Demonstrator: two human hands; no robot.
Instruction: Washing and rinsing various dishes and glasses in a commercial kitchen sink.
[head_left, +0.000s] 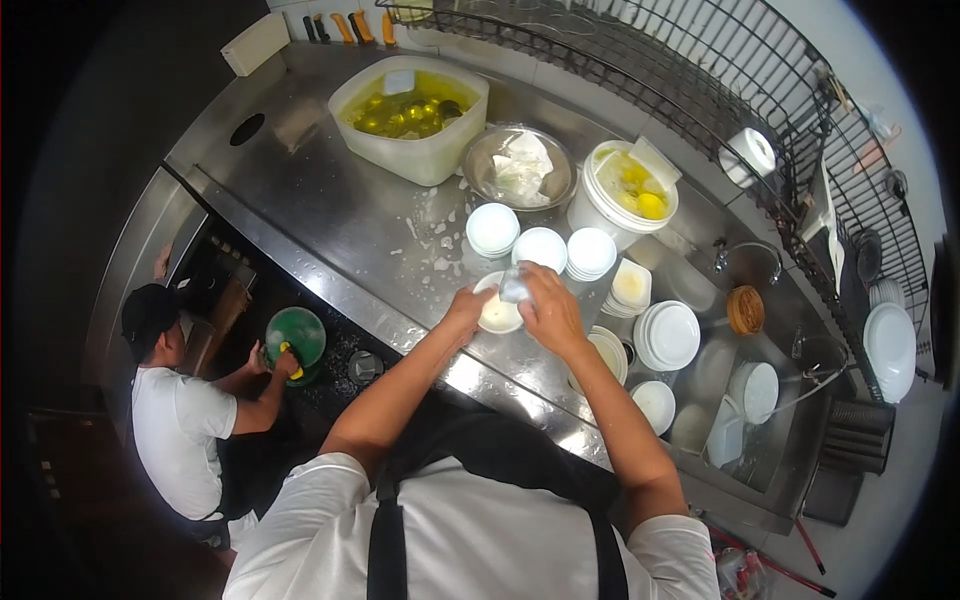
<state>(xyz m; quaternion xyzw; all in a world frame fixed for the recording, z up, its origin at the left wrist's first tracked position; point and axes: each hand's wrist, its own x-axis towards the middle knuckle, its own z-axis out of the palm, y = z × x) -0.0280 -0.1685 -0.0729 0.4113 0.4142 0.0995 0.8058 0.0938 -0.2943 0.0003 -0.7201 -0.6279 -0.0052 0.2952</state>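
My left hand (466, 311) grips the rim of a small white bowl (500, 313) above the steel counter. In my right hand (549, 304) is a pale, crumpled cloth or wipe (514, 286), held at the bowl's upper right edge. Just beyond stand stacks of small white bowls (493, 229), one partly behind my right hand. A steel bowl (559, 184) with crumpled white material lies farther back, next to a white bucket (611, 217) of yellowish liquid with yellow pieces. At my right are a stack of square white dishes (632, 285) and stacked round white plates (673, 335).
A large translucent tub (420, 161) of yellow liquid stands at the back left. Steel sinks with taps (750, 259) lie right. A wire rack (675, 82) hangs over the back edge. At left, a co-worker (180, 405) holds a green round object (296, 335) and a yellow sponge.
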